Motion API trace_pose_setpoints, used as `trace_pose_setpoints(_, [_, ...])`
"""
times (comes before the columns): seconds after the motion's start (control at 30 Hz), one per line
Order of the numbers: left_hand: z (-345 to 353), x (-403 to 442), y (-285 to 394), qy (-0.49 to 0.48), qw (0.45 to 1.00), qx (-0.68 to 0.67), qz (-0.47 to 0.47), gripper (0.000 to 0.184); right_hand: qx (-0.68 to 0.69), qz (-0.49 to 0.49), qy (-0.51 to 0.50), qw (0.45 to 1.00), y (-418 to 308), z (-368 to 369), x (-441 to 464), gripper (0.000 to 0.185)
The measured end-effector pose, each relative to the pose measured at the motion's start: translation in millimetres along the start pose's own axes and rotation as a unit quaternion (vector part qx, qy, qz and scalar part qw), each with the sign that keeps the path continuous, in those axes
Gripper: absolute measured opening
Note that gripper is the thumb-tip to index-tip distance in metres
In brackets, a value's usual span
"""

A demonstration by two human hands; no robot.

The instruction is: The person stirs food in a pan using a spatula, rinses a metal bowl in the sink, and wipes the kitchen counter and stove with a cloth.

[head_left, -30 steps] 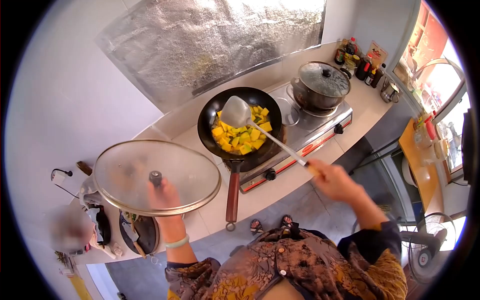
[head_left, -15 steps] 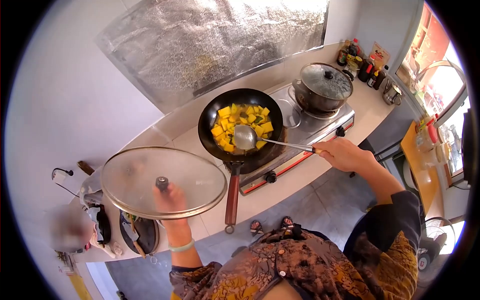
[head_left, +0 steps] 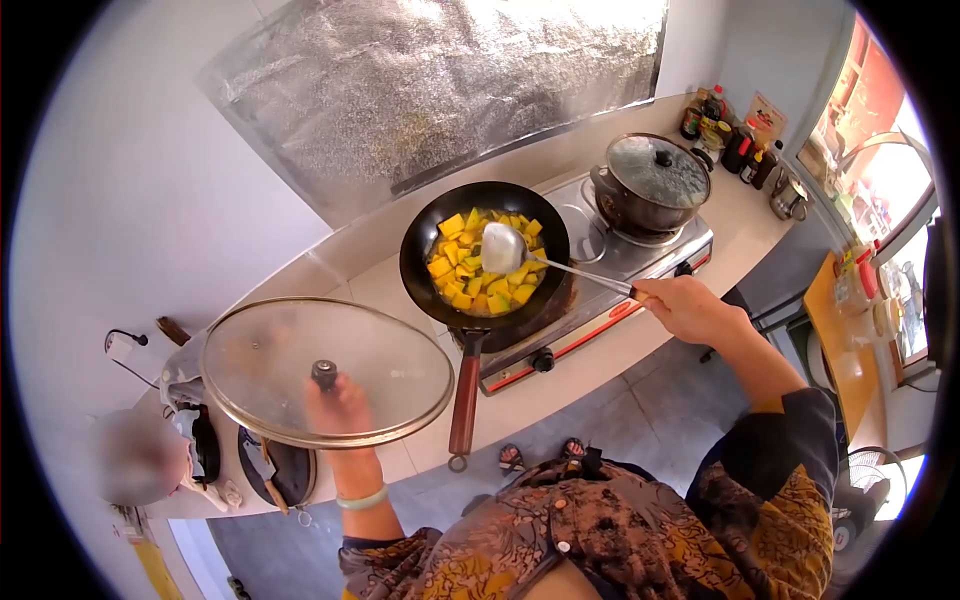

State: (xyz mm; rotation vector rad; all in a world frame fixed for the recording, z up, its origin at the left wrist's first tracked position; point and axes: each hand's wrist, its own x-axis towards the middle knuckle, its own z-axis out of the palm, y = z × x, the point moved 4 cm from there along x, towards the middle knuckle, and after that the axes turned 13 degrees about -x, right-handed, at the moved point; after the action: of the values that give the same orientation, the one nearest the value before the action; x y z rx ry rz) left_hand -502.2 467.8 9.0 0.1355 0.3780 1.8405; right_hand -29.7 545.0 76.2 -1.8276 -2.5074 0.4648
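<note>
My right hand [head_left: 690, 305] is closed around the handle of a metal wok spatula [head_left: 585, 274]. Its blade is over yellow chunks that look like pumpkin [head_left: 462, 262], with some green among them, inside a black wok [head_left: 420, 225]. The wok's reddish-brown handle [head_left: 466, 395] points toward me. To the left of the wok, my left hand [head_left: 338, 402] holds up a large glass lid [head_left: 280, 340] at its dark knob [head_left: 323, 374]. The lid is fogged, and the fingers look blurred, so their exact grip is hard to see.
A lidded pot [head_left: 655, 185] sits on the right burner of the gas stove [head_left: 600, 322]. Bottles and jars [head_left: 735, 145] crowd the back right corner, beside a small metal pot [head_left: 789, 198]. A knife and a dark round board [head_left: 285, 470] lie at left. Foil [head_left: 450, 90] covers the wall.
The spatula blade has lifted and shifted slightly up and right over the yellow chunks. The lid and my left hand stay almost in place.
</note>
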Motion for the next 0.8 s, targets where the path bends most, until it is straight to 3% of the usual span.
trace_pose_setpoints(0.1, [0.3, -2.3, -2.5, -0.002, 1.0, -0.012, 0.0, 0.033, -0.015, -0.06, 0.111, 0.992, -2.4, 1.8, 13.9, 0.032])
trace_pose_setpoints(0.4, [4.6, -5.0, -3.8, -0.011, 1.0, -0.023, -0.002, 0.034, -0.22, -0.092, 0.216, 0.947, -39.4, 30.2, 74.5, 0.042])
trace_pose_setpoints(0.5, [1.2, -5.7, -1.9, -0.015, 1.0, -0.018, -0.002, 0.034, -0.233, -0.084, 0.173, 0.953, -36.8, 40.4, 81.6, 0.039])
trace_pose_setpoints(0.7, [1.4, -10.8, -0.6, -0.015, 0.999, -0.029, 0.002, 0.033, -0.191, -0.025, -0.01, 0.981, -25.2, 47.0, 65.8, 0.027])
trace_pose_setpoints(0.8, [5.8, -9.8, -2.2, -0.015, 0.999, -0.036, -0.001, 0.033, -0.126, 0.017, -0.015, 0.992, -22.5, 29.7, 55.6, 0.027])
